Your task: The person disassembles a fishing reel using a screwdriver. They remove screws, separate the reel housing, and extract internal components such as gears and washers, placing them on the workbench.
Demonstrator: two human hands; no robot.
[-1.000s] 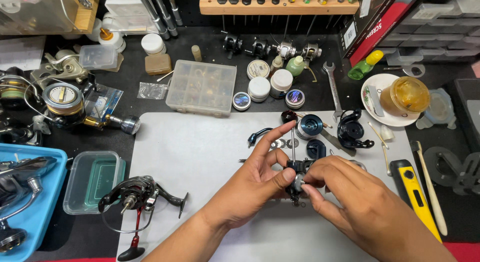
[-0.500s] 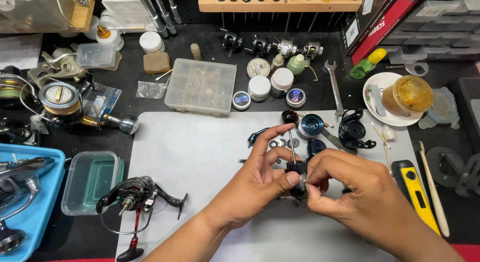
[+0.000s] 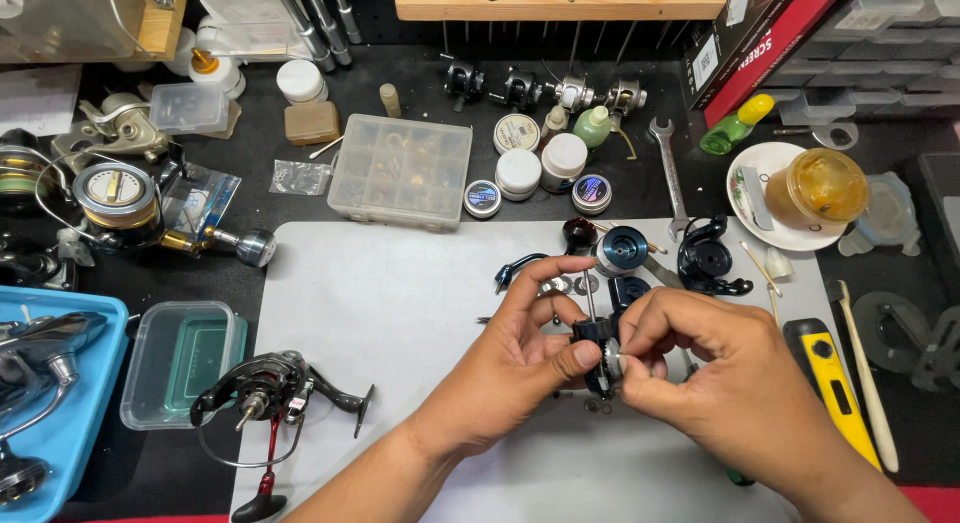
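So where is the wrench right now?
In the head view the wrench lies on the dark bench, right of centre. It sits between the round tins and the white plate, just beyond the grey mat.

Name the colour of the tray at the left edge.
Light blue tray, seen in the head view.

Black reel part (image 3: pixel 597 335) w/ silver disc, grey mat (image 3: pixel 400 313), blue tray (image 3: pixel 80 423), yellow-black tool (image 3: pixel 828 368)
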